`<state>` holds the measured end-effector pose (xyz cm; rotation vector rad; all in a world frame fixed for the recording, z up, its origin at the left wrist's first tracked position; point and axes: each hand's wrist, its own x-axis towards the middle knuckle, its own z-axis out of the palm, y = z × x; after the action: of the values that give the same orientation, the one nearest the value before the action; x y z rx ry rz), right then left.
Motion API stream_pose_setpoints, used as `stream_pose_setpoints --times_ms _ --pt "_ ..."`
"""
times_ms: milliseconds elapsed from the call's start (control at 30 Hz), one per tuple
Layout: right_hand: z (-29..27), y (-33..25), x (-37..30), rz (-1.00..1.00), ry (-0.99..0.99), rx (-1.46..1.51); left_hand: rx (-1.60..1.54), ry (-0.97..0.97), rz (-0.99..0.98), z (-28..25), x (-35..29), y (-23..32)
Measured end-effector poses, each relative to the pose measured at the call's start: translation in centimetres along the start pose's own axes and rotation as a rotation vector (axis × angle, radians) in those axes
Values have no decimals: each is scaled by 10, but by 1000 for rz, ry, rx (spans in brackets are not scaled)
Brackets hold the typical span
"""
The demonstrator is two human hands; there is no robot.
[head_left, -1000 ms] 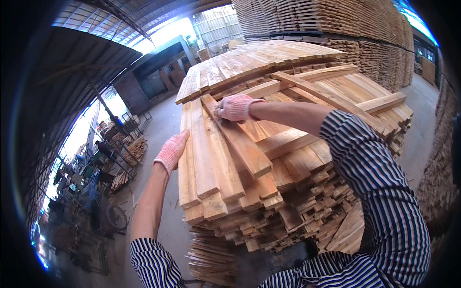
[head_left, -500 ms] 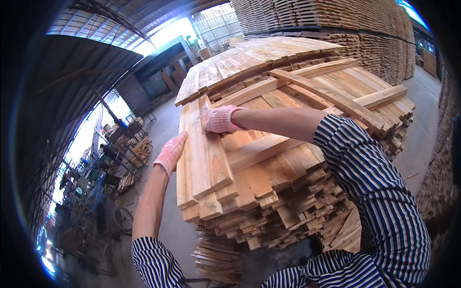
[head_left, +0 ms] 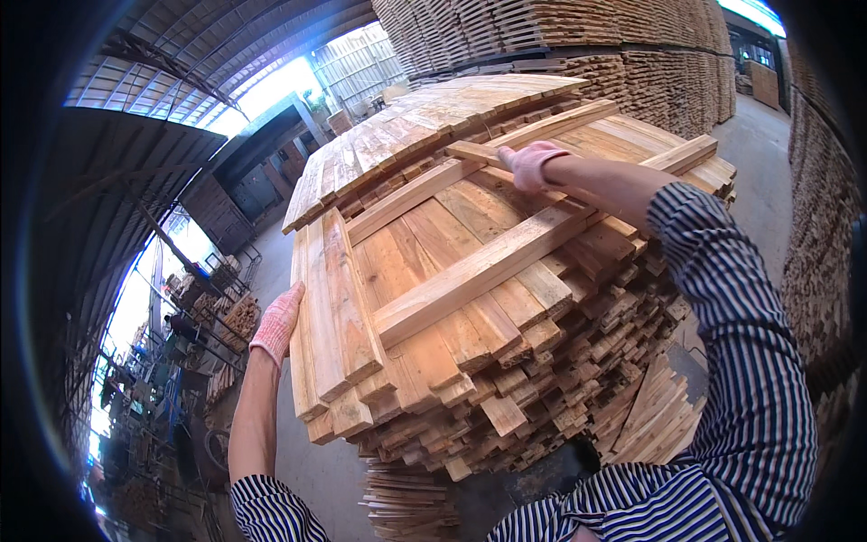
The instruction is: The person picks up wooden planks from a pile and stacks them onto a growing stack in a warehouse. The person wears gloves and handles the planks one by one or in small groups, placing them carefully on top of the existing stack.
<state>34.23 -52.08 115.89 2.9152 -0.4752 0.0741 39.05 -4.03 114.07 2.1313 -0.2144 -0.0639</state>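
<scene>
My left hand (head_left: 278, 322), in a pale pink knit glove, lies flat along the outer edge of the left-hand boards (head_left: 330, 307), its fingers stretched out. Farther right, my gloved right hand (head_left: 533, 167) is closed on a loose wooden plank (head_left: 474, 152) that lies slantwise over the stack; my hand and forearm hide part of it. Beneath are rows of planks (head_left: 424, 239) side by side, with two crosswise battens, a near one (head_left: 488, 271) and a far one (head_left: 415, 199), resting on them.
A raised layer of boards (head_left: 406, 122) covers the stack's far part. Tall lumber piles (head_left: 542, 27) stand behind, another at the right (head_left: 817, 235). Plank ends jut unevenly at the near side, above thin strips (head_left: 411, 506). Concrete floor (head_left: 302, 470) runs along the left.
My right hand has left the left-hand boards and moved right onto the slanting plank. My left hand stays at the left edge. The view has shifted to the right.
</scene>
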Motion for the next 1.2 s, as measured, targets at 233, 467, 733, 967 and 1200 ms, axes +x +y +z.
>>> stream_pose_setpoints --times_ms 233,467,733,967,1200 --pt "-33 -77 -21 -205 -32 153 42 14 -33 0 8 -3" --pt "8 -210 0 -803 171 456 -310 -243 81 -28 2 -41" --pt "41 -239 36 -512 53 1237 975 56 559 10 52 -20" --pt "27 -244 10 -407 -114 1296 548 11 213 13 47 -32" --pt "3 -201 -23 -410 250 731 30 -56 100 5 8 -12"
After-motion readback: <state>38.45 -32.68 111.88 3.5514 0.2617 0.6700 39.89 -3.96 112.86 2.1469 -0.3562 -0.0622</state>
